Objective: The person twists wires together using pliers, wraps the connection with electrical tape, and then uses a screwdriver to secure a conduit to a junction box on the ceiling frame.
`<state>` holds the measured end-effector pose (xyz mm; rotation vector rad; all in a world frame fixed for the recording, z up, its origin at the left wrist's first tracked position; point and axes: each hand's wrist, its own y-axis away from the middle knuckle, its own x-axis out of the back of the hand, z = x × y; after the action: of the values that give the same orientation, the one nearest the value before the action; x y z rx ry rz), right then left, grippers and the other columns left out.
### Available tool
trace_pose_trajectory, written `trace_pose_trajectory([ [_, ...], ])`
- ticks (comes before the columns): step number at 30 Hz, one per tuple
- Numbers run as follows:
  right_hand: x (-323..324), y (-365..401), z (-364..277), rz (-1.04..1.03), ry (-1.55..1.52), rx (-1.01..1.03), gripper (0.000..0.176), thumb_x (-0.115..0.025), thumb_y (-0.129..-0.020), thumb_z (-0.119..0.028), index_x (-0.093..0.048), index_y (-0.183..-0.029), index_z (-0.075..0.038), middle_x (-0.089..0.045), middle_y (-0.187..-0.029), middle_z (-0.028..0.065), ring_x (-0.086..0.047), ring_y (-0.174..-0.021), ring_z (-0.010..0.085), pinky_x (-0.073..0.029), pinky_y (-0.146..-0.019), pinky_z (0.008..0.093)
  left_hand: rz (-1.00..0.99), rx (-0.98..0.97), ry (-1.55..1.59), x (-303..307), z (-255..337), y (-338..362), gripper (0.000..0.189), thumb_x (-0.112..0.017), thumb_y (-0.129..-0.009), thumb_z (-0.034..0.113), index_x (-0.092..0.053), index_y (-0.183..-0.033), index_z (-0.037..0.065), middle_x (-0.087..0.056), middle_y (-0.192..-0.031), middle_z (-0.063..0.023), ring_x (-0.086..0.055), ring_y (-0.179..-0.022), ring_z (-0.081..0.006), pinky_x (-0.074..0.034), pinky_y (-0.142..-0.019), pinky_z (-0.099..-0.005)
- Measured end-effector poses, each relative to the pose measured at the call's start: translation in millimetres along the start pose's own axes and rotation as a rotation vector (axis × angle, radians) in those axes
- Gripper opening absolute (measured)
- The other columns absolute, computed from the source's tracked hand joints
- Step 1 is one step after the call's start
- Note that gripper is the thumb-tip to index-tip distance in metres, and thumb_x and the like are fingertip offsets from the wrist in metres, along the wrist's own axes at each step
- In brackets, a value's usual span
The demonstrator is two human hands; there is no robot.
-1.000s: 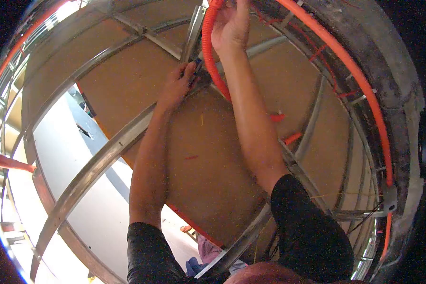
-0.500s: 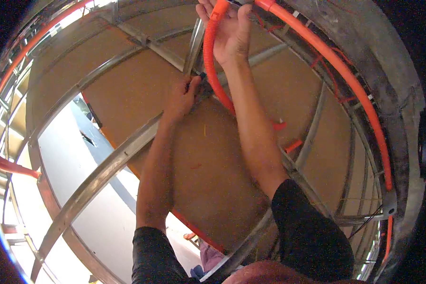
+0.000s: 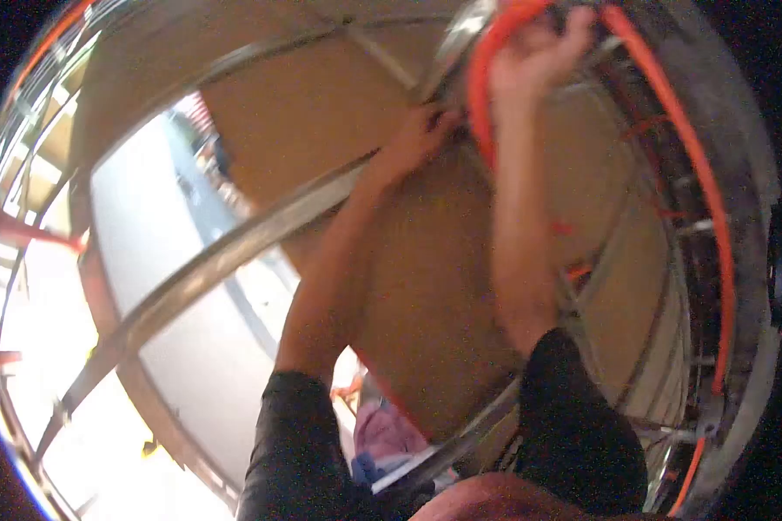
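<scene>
My left hand (image 3: 433,128) is closed at a joint of the metal ceiling frame (image 3: 321,193); motion blur hides what its fingers hold. Higher up and to the right, my right hand (image 3: 534,61) reaches overhead, its fingers curled at the upper end of an orange corrugated conduit (image 3: 480,91). The thumb stands apart on the right. That conduit bends down past the left side of the right hand and goes behind the forearm. Its upper end is blurred at the top edge of the view.
Brown panels (image 3: 426,286) lie behind the metal bars. A long orange pipe (image 3: 712,200) curves down the right side, and another orange pipe (image 3: 35,230) shows at left. Through a bright opening appears a pale surface (image 3: 161,226). Pinkish cloth (image 3: 389,431) is low down.
The whole view has shifted, so both hands and the conduit appear further right and slightly higher. Blur has grown. Both hands remain at the frame and the conduit.
</scene>
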<state>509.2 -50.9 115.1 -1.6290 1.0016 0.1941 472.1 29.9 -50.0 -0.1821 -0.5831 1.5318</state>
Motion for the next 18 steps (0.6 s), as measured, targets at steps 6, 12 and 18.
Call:
trace_pose_trajectory([
  [6,9,-12,-4,0.015,-0.211,-0.083,0.058,-0.067,-0.092,-0.034,-0.047,-0.132,0.003,-0.053,-0.131,0.024,-0.054,-0.123,0.0361,-0.041,-0.111,0.0447,-0.091,0.172,-0.002,-8,-5,-10,0.053,-0.053,-0.097,0.047,-0.064,-0.115,-0.002,-0.067,-0.111,-0.0247,-0.065,-0.102,-0.0388,-0.049,-0.09,-0.0445],
  [12,-1,-9,-13,0.07,0.088,0.067,0.041,-0.066,-0.093,-0.031,-0.058,-0.117,0.001,-0.066,-0.112,0.0143,-0.062,-0.11,0.0319,-0.046,-0.105,0.0458,0.08,0.192,-0.006,-16,14,0,0.058,-0.049,-0.098,0.05,-0.062,-0.119,-0.002,-0.067,-0.108,-0.0259,-0.065,-0.101,-0.0398,-0.048,-0.089,-0.0456],
  [18,-3,-9,-18,-0.015,0.114,0.049,0.041,-0.059,-0.097,-0.032,-0.056,-0.122,0.001,-0.065,-0.112,0.0147,-0.062,-0.112,0.0322,-0.046,-0.105,0.0465,-0.125,0.162,-0.125,5,16,-8,0.052,-0.05,-0.098,0.048,-0.065,-0.113,0.0,-0.069,-0.101,-0.023,-0.066,-0.096,-0.0377,-0.049,-0.086,-0.0464],
])
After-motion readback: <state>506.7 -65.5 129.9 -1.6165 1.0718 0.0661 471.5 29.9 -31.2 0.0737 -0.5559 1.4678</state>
